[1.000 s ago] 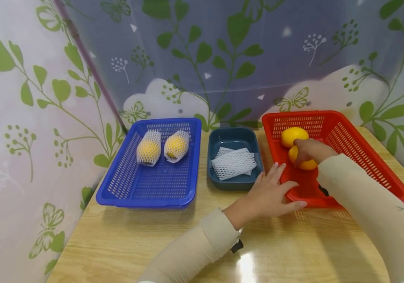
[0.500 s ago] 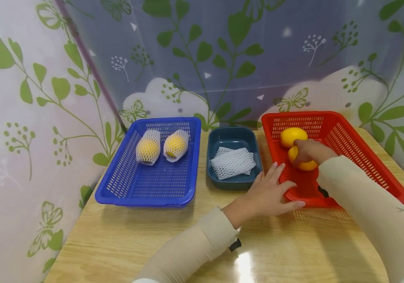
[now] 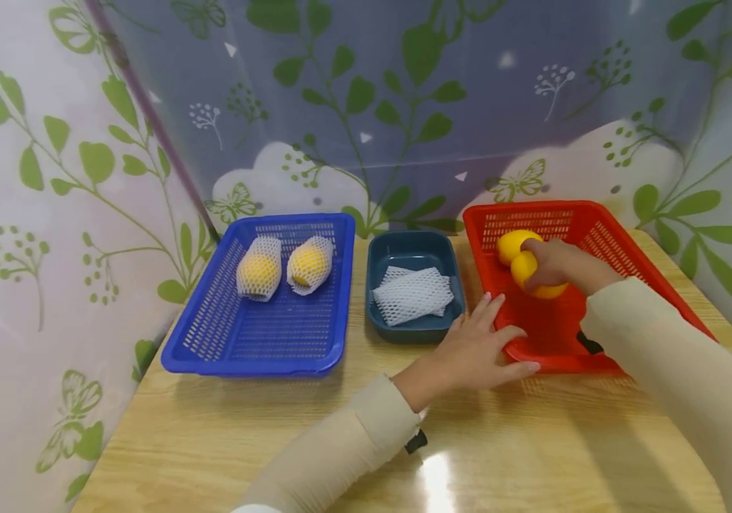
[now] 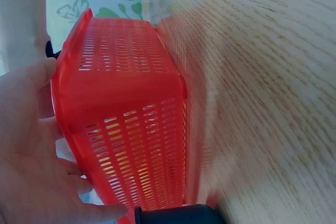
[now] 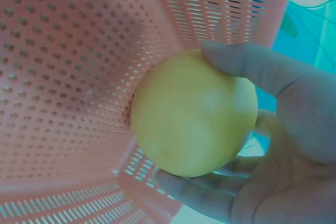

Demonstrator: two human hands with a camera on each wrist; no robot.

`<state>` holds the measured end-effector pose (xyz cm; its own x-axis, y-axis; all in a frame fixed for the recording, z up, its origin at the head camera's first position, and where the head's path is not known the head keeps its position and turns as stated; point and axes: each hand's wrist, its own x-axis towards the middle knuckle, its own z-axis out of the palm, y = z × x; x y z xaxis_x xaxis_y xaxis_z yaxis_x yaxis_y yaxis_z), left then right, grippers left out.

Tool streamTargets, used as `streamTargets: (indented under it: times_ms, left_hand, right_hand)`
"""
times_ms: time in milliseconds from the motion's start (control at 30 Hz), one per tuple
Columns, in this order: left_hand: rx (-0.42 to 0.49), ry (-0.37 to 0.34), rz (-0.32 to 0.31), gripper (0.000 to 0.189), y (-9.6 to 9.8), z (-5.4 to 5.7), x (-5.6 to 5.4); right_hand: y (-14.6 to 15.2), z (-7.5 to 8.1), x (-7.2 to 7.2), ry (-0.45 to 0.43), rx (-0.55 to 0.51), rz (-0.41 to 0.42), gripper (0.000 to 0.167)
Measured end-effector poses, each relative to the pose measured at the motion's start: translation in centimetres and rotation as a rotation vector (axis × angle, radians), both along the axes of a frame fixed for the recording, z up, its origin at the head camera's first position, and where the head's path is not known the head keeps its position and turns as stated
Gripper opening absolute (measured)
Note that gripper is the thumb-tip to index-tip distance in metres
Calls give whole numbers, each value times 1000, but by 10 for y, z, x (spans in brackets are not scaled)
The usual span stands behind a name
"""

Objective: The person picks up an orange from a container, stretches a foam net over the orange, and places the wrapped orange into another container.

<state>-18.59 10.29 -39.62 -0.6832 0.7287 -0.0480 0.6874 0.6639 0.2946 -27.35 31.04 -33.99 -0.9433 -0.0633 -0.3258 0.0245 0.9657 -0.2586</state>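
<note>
My right hand (image 3: 552, 263) grips a smooth yellow oval fruit (image 5: 194, 114) inside the red basket (image 3: 552, 349), with thumb on one side and fingers round the other. A second yellow fruit (image 3: 514, 244) lies just behind it, partly covered by the hand. My left hand (image 3: 477, 353) rests on the near left corner of the red basket's rim, fingers spread and fairly straight. In the left wrist view its fingertips lie along the red rim (image 4: 60, 90). Whether the held fruit touches the basket floor is hard to tell.
Left stands a blue basket (image 3: 269, 363) with two yellow fruits (image 3: 259, 274) in white foam nets. Between the baskets, a dark teal tub (image 3: 413, 335) holds flat white foam nets (image 3: 413, 296). A patterned curtain (image 3: 340, 107) hangs behind the wooden table (image 3: 314, 420).
The right hand has raised the near yellow fruit slightly and turned a little, so more of its grip shows. The head view has shifted slightly right. The left hand stays on the rim.
</note>
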Motion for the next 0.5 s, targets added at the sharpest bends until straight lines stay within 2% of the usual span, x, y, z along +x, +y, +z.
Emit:
streamTargets:
  times_ms: [300, 400, 500]
  left_hand:
    - [146, -84, -28, 59, -10, -2, -7]
    - [238, -106, 13, 59, -16, 1, -9]
    - [376, -127, 103, 60, -23, 6, -12]
  right_hand:
    - [-6, 21, 11, 181, 17, 98, 79]
    - [-9, 31, 16, 245, 6, 136, 79]
    - [-14, 40, 23, 295, -31, 163, 80]
